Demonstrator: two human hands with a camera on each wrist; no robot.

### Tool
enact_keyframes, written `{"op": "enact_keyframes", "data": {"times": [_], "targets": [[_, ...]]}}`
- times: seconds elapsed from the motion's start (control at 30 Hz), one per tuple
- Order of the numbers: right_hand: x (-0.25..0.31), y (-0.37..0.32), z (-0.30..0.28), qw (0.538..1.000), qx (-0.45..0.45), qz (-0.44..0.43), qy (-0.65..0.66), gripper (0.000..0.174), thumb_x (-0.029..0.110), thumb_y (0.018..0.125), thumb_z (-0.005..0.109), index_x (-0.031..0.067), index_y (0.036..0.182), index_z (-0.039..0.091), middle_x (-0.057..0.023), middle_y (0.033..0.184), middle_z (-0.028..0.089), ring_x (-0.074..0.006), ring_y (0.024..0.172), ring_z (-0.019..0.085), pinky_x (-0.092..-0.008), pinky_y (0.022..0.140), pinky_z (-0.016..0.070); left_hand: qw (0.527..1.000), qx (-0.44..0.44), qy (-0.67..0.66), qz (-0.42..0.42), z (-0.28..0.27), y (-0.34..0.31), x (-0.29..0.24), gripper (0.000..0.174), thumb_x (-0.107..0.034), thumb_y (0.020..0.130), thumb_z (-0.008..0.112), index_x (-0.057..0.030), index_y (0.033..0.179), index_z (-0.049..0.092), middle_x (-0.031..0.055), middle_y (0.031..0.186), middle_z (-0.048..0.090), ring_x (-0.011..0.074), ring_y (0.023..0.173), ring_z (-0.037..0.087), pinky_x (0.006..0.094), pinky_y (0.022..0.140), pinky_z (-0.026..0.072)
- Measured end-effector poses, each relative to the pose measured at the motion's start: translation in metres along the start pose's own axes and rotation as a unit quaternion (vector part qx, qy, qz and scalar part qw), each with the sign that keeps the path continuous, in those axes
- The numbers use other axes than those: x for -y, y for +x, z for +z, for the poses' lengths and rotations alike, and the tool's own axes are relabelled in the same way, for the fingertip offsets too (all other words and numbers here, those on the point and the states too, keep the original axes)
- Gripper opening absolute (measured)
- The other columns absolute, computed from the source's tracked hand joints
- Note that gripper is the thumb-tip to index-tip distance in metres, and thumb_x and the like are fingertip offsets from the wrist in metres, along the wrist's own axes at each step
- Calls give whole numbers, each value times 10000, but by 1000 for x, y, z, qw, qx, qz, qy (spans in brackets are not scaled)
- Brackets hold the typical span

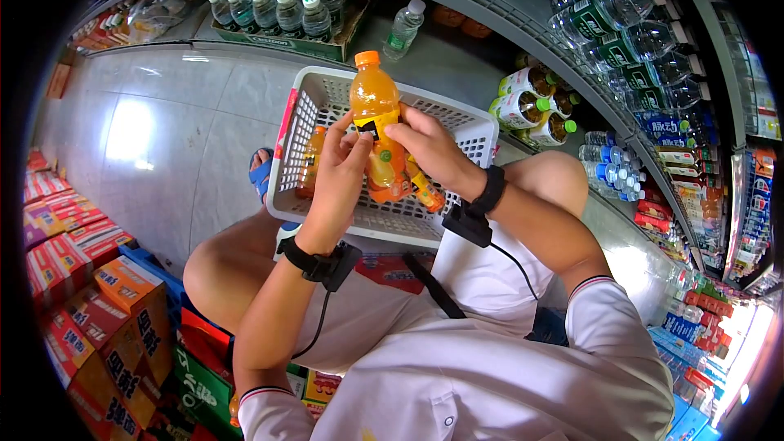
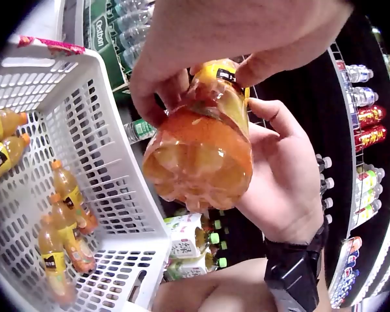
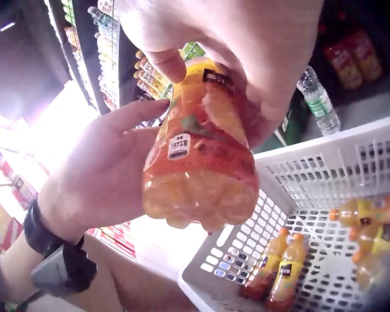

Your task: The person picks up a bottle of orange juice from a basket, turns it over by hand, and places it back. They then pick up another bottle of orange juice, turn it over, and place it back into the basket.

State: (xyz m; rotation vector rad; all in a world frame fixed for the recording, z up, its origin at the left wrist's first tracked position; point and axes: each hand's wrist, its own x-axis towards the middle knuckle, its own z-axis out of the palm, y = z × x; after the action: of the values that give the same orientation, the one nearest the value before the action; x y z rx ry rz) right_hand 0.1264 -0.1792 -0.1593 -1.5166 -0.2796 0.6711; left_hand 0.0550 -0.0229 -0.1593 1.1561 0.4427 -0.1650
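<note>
A bottle of orange juice [image 1: 374,91] with an orange cap and yellow label stands upright over the basket. My left hand [image 1: 343,165] holds its left side, with the thumb on the label. From the other side my right hand [image 1: 437,147] grips it, thumb across the front. Both wrist views show the bottle's clear ridged base below the fingers. Beneath is a white perforated plastic basket [image 2: 120,146] holding several smaller-looking juice bottles [image 3: 287,270] of the same kind. Some lie at the basket's left side [image 1: 313,165], partly hidden by my left hand.
Behind the basket, a lower shelf holds a tray of water bottles [image 1: 286,12], a lone water bottle [image 1: 404,30] and packs of green-capped bottles [image 1: 527,102]. Stocked shelving [image 1: 629,49] rises at the right. Stacked drink cartons [image 1: 114,335] stand at the lower left, beside grey tile floor [image 1: 180,114].
</note>
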Motion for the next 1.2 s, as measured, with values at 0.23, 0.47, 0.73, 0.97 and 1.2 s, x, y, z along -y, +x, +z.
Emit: {"op": "enact_keyframes", "data": {"times": [0.23,0.47,0.73,0.97,1.2], "targets": [[-1,0,3,1000,10,-1,9,393,215,999,537,-38,1300,507,-74,1168,620,-103,1055,574,-285,915,477,1000,-11,-14,10,5,-1,-3,447,-166,1017,554,-40,1412,385,6,927,561,38,771,526,187,641,437],[-3,0,4,1000,2,-12,-4,387,210,998,551,-41,1290,509,-74,1151,626,-102,1037,585,-287,894,490,1000,-6,-8,14,4,0,-1,444,-168,1017,557,-48,1408,385,0,911,546,29,751,516,179,622,429],[1,-2,4,1000,7,-10,-21,388,196,997,547,-42,1300,502,-81,1163,624,-103,1043,587,-291,902,490,1000,-12,-12,14,5,-2,0,444,-172,1010,570,-53,1396,384,7,941,544,29,744,518,175,609,427],[-1,-2,6,1000,7,-19,-4,408,183,996,548,-40,1330,480,-89,1191,615,-114,1077,575,-295,946,471,1000,-11,-2,17,5,-1,0,440,-173,1007,577,-56,1387,387,6,954,538,30,753,517,176,615,429],[-2,-3,5,999,7,-19,-26,390,193,996,550,-33,1308,492,-96,1186,618,-118,1070,579,-298,942,471,1000,-8,-7,19,3,0,3,450,-173,1006,582,-47,1386,378,13,957,532,40,764,515,180,626,428]]}}
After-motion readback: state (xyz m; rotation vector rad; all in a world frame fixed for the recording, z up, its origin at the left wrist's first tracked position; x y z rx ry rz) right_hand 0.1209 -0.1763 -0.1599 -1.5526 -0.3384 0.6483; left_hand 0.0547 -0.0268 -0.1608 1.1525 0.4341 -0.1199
